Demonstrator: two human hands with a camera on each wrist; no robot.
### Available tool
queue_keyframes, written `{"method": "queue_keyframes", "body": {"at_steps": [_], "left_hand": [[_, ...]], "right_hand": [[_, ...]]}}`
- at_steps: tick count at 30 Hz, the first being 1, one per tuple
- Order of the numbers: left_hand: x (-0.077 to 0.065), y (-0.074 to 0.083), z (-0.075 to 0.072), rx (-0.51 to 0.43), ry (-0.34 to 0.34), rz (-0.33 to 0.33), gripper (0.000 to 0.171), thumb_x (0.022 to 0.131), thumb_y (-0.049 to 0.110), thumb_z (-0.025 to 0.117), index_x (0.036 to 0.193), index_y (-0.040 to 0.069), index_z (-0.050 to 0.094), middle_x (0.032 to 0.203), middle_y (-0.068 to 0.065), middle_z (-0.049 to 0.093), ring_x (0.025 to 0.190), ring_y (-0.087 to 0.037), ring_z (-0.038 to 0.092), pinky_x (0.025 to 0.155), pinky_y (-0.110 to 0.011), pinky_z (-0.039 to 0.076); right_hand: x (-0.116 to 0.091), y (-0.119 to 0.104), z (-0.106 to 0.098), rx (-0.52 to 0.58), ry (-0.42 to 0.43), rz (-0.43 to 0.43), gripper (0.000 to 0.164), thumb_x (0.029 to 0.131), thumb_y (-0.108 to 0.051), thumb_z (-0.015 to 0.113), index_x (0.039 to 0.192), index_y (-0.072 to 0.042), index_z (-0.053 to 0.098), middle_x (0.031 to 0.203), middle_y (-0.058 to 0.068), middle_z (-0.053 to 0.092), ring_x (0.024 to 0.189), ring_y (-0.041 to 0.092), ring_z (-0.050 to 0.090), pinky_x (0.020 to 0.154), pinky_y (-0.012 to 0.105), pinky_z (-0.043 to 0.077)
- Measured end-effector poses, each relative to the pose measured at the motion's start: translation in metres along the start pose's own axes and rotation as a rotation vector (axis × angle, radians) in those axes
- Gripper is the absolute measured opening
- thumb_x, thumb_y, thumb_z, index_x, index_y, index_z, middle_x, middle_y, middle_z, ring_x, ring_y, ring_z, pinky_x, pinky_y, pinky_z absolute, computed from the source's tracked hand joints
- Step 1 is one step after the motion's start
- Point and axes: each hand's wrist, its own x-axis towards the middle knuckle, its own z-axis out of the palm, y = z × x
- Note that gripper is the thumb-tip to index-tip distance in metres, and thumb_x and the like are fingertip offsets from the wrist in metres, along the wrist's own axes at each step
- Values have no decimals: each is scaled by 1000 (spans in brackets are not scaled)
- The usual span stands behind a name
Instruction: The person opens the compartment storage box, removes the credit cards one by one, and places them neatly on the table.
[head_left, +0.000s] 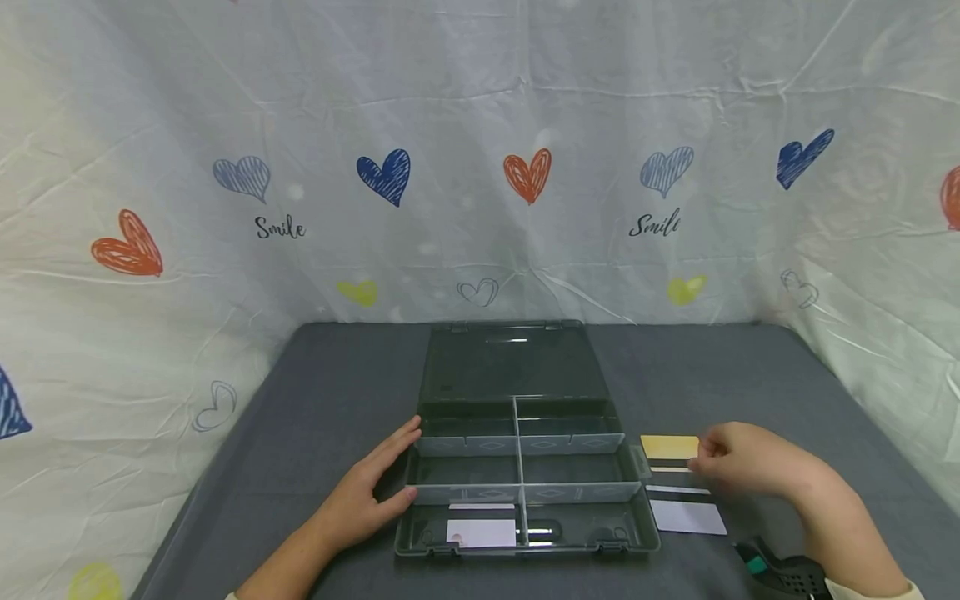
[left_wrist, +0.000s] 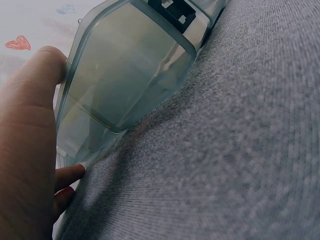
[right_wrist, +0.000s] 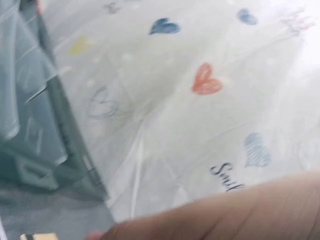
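Observation:
A dark translucent organizer box [head_left: 577, 469] lies with its lid [head_left: 517, 358] folded back. My left hand [head_left: 367, 492] rests against its left side, fingers spread and thumb at the rim. In the left wrist view, the thumb touches the box wall [left_wrist: 130, 65]. To the right of the box lies a yellow card [head_left: 667, 447] with a black stripe. My right hand [head_left: 750, 458] pinches its right edge with bent fingers. Only a corner of the yellow card [right_wrist: 42, 236] shows in the right wrist view.
Beside the box, nearer me, lies a white striped card [head_left: 686, 517]. Another white card [head_left: 482, 533] sits in the front left compartment. Clear dividers [head_left: 577, 493] split the box. A white sheet with hearts [head_left: 465, 125] hangs behind the grey cloth-covered table [head_left: 337, 400].

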Motion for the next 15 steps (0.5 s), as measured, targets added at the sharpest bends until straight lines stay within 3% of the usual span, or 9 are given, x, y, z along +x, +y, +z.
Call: {"method": "queue_keyframes", "body": {"at_steps": [8, 12, 15], "left_hand": [[0, 3, -1, 13, 4, -13, 71, 96, 19, 73, 158, 8, 40, 166, -7, 32, 151, -21, 31, 115, -17, 23], [-1, 2, -1, 23, 3, -13, 71, 96, 20, 73, 158, 8, 40, 166, -6, 33, 151, -21, 32, 115, -19, 24], [-1, 1, -1, 32, -1, -16, 71, 97, 22, 72, 158, 8, 39, 166, -5, 32, 150, -21, 32, 116, -21, 26]], "right_hand": [[-10, -15, -14, 150, -28, -208, 20, 103, -25, 64, 106, -5, 64, 86, 5, 65, 76, 18, 63, 66, 31, 51], [-11, -26, -13, 241, -24, -310, 25, 105, -21, 61, 120, -2, 62, 101, 8, 67, 89, 17, 69, 77, 34, 58], [-9, -38, -8, 339, -26, -340, 31, 105, -18, 61, 127, 3, 58, 109, 14, 66, 95, 19, 71, 83, 35, 59]]}}
